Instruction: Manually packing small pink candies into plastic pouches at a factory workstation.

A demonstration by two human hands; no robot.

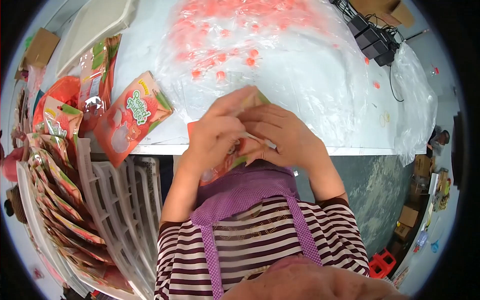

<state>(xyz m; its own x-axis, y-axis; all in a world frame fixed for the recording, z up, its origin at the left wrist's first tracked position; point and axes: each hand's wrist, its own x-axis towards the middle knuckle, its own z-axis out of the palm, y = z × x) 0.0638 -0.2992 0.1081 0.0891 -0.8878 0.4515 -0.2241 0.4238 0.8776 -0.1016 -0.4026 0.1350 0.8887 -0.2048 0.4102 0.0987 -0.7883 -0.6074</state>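
Hands both pinch one glossy red-green snack pouch (235, 155) at the table's (350, 140) near edge: left hand (217, 130) and right hand (280, 132) closed on it. Crinkled clear plastic sheet (300, 75) behind; slatted white crate (125, 200) crowds left.

Hands holding a pouch

The left hand (216, 131) and right hand (280, 134) are gripping a red pouch (220, 167) together at the table (350, 135) edge.
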